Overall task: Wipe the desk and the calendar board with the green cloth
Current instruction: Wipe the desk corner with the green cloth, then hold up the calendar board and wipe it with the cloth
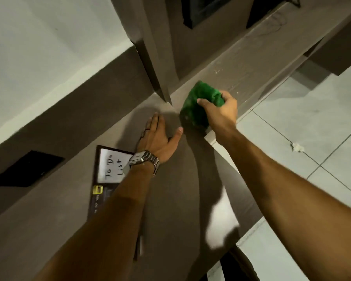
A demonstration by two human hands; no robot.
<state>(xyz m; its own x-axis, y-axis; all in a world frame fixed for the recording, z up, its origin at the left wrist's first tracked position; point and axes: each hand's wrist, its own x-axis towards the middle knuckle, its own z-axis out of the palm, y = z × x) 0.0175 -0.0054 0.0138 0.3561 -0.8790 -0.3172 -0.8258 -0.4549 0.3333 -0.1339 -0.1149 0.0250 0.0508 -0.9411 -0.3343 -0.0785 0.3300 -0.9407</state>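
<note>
Forearms fill the near view, both reaching out over the brown desk [170,199]. Left hand [158,138], wristwatch [145,160] on it, lies flat and open, palm down on the desk top, fingers spread, holding nothing. Right hand [221,112] is closed around the green cloth [197,104], thumb on the near side, fingers bunched into the cloth's upper fold; the rest of the cloth hangs and spreads against the desk surface near its front edge, just beside the left hand's thumb. Cloth looks soft, light, plush, likely to crumple and slide inside a loose grip, so a wide pinch across the bunched middle seems the sensible hold, with the flat part pressed down for wiping. Calendar board [109,169] lies on the desk under the left wrist, partly covered, black frame, white panel reading "To Do List"; stiff and thin by appearance, probably apt to skate when rubbed, so steadying one edge seems wise. Pale streaks show on the desk farther along
</note>
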